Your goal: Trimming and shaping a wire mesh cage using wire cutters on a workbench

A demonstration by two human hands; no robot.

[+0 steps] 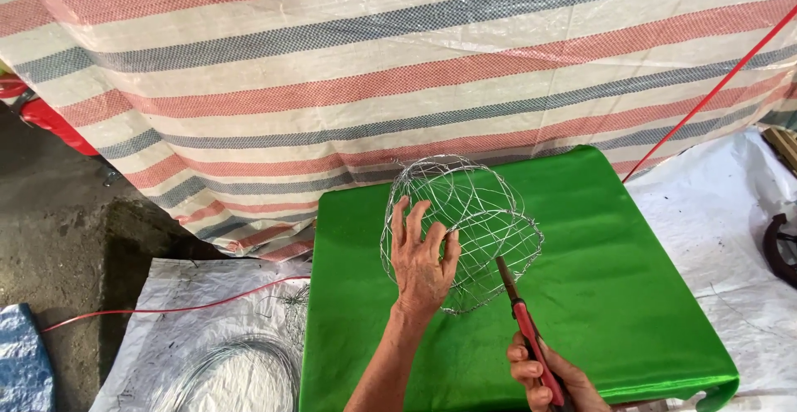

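Note:
A rounded cage-like frame of thin silver wire (pixel 481 204) stands on a green cloth-covered table (pixel 614 296). My left hand (pixel 422 258) rests against the frame's near left side, fingers spread and hooked into the wires. My right hand (pixel 544 379), at the bottom edge, grips red-handled pliers (pixel 523 321) whose dark tip touches the lower near edge of the wire frame.
A striped red, blue and white tarp (pixel 332 72) hangs behind the table. A coil of silver wire (pixel 241 370) and a red cord (pixel 166 308) lie on white sheeting at lower left. White plastic sheeting (pixel 730 213) and a dark curved object (pixel 780 250) are at right.

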